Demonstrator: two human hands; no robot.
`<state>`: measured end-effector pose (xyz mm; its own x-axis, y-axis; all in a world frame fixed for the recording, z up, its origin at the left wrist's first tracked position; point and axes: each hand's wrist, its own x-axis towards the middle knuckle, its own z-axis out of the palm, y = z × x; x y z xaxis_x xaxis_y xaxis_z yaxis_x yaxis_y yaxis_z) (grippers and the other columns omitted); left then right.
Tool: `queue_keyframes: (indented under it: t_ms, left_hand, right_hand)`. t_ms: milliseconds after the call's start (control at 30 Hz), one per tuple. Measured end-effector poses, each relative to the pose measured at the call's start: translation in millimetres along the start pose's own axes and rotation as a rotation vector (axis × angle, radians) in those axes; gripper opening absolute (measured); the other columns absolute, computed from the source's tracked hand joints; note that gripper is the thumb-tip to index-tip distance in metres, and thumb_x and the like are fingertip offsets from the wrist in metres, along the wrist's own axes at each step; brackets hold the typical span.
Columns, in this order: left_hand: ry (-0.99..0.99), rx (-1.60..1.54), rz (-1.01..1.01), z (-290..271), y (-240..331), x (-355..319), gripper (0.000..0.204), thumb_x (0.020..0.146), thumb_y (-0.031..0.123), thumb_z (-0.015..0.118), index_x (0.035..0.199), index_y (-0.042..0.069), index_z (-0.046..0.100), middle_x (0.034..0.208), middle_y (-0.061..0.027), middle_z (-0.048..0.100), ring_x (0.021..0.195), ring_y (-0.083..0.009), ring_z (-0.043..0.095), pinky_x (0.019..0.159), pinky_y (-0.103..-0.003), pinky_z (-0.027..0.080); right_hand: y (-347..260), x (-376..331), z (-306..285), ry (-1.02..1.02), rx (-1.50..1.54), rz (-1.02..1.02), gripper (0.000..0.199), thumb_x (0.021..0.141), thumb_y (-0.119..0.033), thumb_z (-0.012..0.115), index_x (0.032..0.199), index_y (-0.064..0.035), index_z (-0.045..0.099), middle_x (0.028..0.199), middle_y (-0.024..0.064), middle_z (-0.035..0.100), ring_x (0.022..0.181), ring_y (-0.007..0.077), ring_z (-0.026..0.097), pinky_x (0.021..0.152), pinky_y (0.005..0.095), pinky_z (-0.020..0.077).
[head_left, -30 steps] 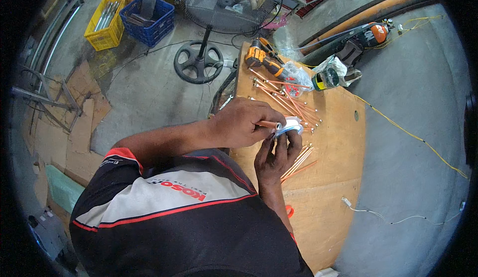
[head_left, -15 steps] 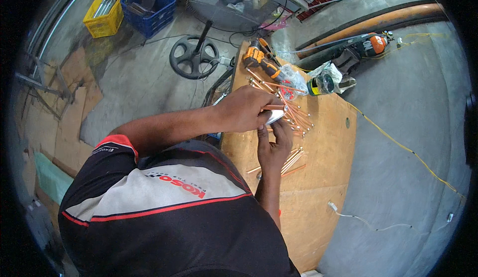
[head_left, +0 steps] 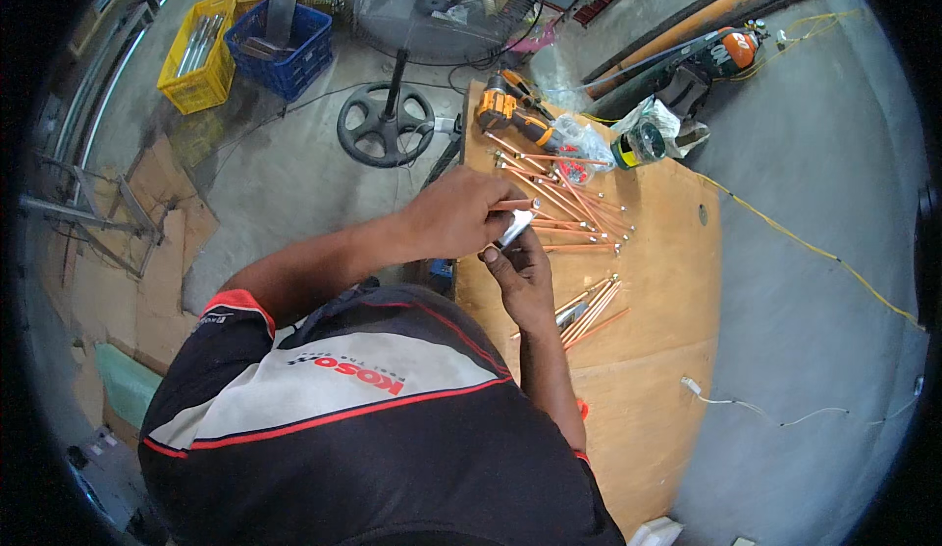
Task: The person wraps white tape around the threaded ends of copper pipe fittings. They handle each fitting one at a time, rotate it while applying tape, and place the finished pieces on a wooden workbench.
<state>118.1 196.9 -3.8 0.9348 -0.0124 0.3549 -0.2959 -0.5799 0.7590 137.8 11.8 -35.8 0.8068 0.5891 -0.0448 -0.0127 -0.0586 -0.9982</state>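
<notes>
Head view: you look down on your own two hands, brought together over the near-left part of a wooden tabletop [head_left: 667, 281].
Left hand: your left hand [head_left: 461, 214] is closed in a pinch on one thin copper rod [head_left: 518, 205], whose end pokes out to the right of your fingertips.
Right hand: your right hand [head_left: 520, 269] grips a small grey-white piece [head_left: 514, 229] pressed up against that rod; whether it is a pad, a cloth or a tool is too small to tell.
Rod in hand: it sits between your two hands, lifted off the tabletop, just left of the spread of rods.
Far pile: a fan of copper rods [head_left: 569, 208] lies loose across the tabletop beyond your hands, near an orange cordless drill [head_left: 510, 114] and a clear plastic bag [head_left: 587, 142].
Near pile: a smaller, tidier bundle of rods [head_left: 589, 309] lies to the right of your right wrist.
Progress: judging by the two groups, the neat bundle looks like finished pieces and the larger fan like those waiting, so most of the work seems left.
Surroundings: a pedestal fan base [head_left: 385, 124] and yellow and blue crates [head_left: 245, 41] stand on the concrete floor.
</notes>
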Motion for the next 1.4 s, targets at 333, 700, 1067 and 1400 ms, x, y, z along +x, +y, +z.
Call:
queue_keyframes:
  t_ms: [333,700,1067,1400]
  left_hand:
    - [-0.123,0.038,0.160,-25.5,29.4,-12.5,0.025,0.082,0.015,0.068,0.105,0.005,0.069,0.091,-0.0116,0.064,0.085,-0.0318,0.066,0.073,-0.041,0.052]
    - [-0.034,-0.194,-0.005,-34.9,28.3,-13.9,0.018,0.087,0.016,0.066,0.097,0.002,0.062,0.091,-0.0132,0.061,0.088,-0.0329,0.063,0.077,-0.038,0.050]
    - [-0.015,-0.013,0.228,-17.8,28.0,-16.7,0.023,0.078,0.012,0.070,0.100,0.008,0.069,0.090,-0.0094,0.063,0.081,-0.0294,0.066,0.069,-0.038,0.053]
    - [-0.018,-0.239,0.148,-23.5,32.7,-25.2,0.014,0.084,0.012,0.067,0.093,0.002,0.062,0.089,-0.0126,0.059,0.081,-0.0304,0.062,0.071,-0.038,0.051]
  right_hand:
    - [-14.3,-15.4,1.2,0.158,-0.862,-0.393,0.030,0.088,-0.008,0.066,0.113,0.0006,0.052,0.094,0.0241,0.061,0.080,0.0442,0.064,0.063,0.0455,0.0499]
    - [-30.9,-21.1,-4.5,0.152,-0.668,-0.159,0.032,0.099,-0.026,0.058,0.115,0.0012,0.056,0.089,0.0150,0.063,0.080,0.0260,0.062,0.072,0.0344,0.0492]
    - [-48.3,-19.6,2.9,0.118,-0.893,-0.453,0.041,0.086,-0.011,0.069,0.120,0.0025,0.049,0.104,0.0259,0.059,0.092,0.0446,0.063,0.072,0.0450,0.0514]
    - [-59.9,-21.8,10.1,0.180,-0.638,-0.317,0.031,0.089,-0.014,0.066,0.113,0.0022,0.053,0.098,0.0218,0.062,0.082,0.0354,0.065,0.072,0.0411,0.0513]
